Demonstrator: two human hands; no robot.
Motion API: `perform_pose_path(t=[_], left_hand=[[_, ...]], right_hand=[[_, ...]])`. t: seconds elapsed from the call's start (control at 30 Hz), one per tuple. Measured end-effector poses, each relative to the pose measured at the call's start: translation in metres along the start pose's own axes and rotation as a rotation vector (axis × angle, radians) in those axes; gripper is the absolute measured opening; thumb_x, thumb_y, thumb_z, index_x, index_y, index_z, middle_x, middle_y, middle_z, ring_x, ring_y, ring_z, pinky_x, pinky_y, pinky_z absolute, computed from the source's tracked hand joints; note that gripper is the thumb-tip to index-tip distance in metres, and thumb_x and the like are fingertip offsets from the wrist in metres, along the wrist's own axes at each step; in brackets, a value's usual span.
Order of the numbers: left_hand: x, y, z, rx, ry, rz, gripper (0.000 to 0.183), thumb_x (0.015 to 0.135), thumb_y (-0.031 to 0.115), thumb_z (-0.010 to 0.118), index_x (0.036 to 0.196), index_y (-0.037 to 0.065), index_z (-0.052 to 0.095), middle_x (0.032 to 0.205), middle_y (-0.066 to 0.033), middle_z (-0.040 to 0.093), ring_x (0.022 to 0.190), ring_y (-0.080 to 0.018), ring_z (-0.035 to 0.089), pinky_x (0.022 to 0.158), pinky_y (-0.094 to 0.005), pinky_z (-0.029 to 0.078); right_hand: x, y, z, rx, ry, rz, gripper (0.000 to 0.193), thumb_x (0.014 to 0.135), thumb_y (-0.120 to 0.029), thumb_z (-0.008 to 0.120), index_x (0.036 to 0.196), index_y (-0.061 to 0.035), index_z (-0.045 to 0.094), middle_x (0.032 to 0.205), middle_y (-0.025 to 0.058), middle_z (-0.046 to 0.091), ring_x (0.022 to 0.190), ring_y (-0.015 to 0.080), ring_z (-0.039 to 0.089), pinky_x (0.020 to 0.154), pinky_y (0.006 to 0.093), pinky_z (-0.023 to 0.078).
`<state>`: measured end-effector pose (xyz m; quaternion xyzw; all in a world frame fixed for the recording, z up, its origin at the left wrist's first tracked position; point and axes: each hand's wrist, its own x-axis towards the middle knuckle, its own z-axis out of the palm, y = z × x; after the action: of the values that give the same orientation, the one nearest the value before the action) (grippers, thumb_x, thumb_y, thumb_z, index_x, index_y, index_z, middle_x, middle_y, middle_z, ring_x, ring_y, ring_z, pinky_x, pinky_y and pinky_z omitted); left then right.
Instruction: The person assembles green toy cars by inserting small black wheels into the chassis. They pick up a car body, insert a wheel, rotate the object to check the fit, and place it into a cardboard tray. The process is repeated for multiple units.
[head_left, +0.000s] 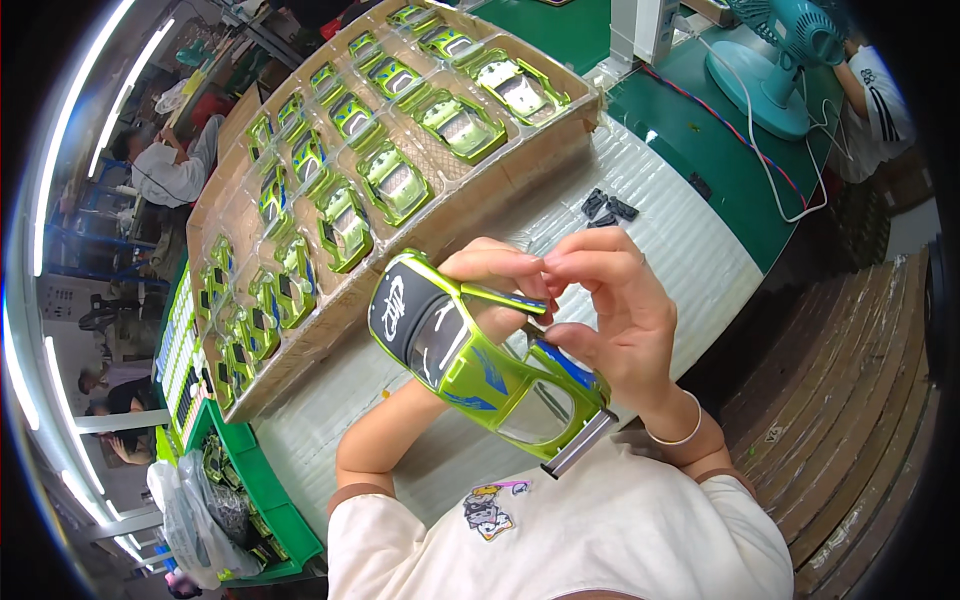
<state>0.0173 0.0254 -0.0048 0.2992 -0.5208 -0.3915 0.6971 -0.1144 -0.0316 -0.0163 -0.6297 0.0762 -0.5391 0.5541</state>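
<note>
Over the pale mat (690,235), the left hand (492,264) grips the green car (500,392), its wing (580,446) on, while the right hand's (632,312) fingers bunch, hold unclear, at the open, seemingly unfinished door (503,298), boxed cars (394,182) perhaps waiting.

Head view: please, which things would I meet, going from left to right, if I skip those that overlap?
Translucent plastic bag, green toy car body, bracelet on the right wrist, teal fan, another person's striped sleeve.
</note>
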Motion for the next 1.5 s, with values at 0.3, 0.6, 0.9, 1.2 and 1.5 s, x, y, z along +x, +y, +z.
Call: perform_pose_path(t=[0.3, 0.6, 0.9, 1.2, 1.5], left_hand=[[-0.009, -0.012, -0.012, 0.459, 0.038, 0.218, 0.042, 0.063, -0.008, 0.063, 0.1, 0.012, 0.056, 0.082, -0.0033, 0.042, 0.073, -0.0153, 0.045, 0.064, -0.0253, 0.038], [-0.011, -0.008, -0.002, 0.216, 0.089, 0.067, 0.034, 0.073, -0.006, 0.061, 0.104, 0.007, 0.055, 0.078, -0.0051, 0.051, 0.072, -0.0138, 0.049, 0.065, -0.0279, 0.041], [-0.003, -0.021, -0.003, 0.404, 0.186, 0.282, 0.024, 0.068, -0.012, 0.058, 0.082, 0.007, 0.057, 0.075, -0.0054, 0.052, 0.067, -0.0164, 0.051, 0.06, -0.027, 0.041], [-0.005, -0.013, 0.005, 0.485, 0.277, 0.117, 0.025, 0.065, -0.013, 0.058, 0.078, 0.009, 0.055, 0.077, -0.0052, 0.051, 0.069, -0.0154, 0.051, 0.059, -0.0243, 0.041], [-0.006, -0.007, 0.007, 0.448, 0.25, 0.136, 0.02, 0.071, -0.009, 0.058, 0.081, 0.008, 0.054, 0.079, -0.005, 0.05, 0.071, -0.0153, 0.051, 0.059, -0.0249, 0.041]], right_hand=[[-0.009, 0.0, 0.017, -0.032, 0.077, 0.007, 0.029, 0.071, 0.001, 0.065, 0.098, -0.0053, 0.058, 0.096, 0.0089, 0.058, 0.085, 0.0205, 0.057, 0.074, 0.0283, 0.046], [-0.007, -0.004, 0.016, -0.245, 0.085, -0.085, 0.032, 0.071, 0.011, 0.057, 0.098, -0.004, 0.056, 0.094, 0.0106, 0.059, 0.084, 0.0228, 0.058, 0.074, 0.029, 0.045], [-0.011, 0.005, 0.015, -0.318, 0.118, -0.206, 0.028, 0.077, 0.002, 0.058, 0.103, -0.0042, 0.048, 0.098, 0.014, 0.054, 0.086, 0.0258, 0.053, 0.076, 0.0315, 0.043], [-0.023, -0.013, 0.02, -0.505, 0.028, -0.212, 0.029, 0.064, -0.005, 0.066, 0.089, -0.0102, 0.053, 0.096, 0.0057, 0.05, 0.087, 0.0219, 0.049, 0.074, 0.0346, 0.032], [-0.026, -0.019, 0.02, -0.502, -0.009, -0.213, 0.03, 0.061, 0.002, 0.067, 0.085, -0.011, 0.056, 0.095, 0.0045, 0.051, 0.086, 0.0199, 0.048, 0.072, 0.0317, 0.036]])
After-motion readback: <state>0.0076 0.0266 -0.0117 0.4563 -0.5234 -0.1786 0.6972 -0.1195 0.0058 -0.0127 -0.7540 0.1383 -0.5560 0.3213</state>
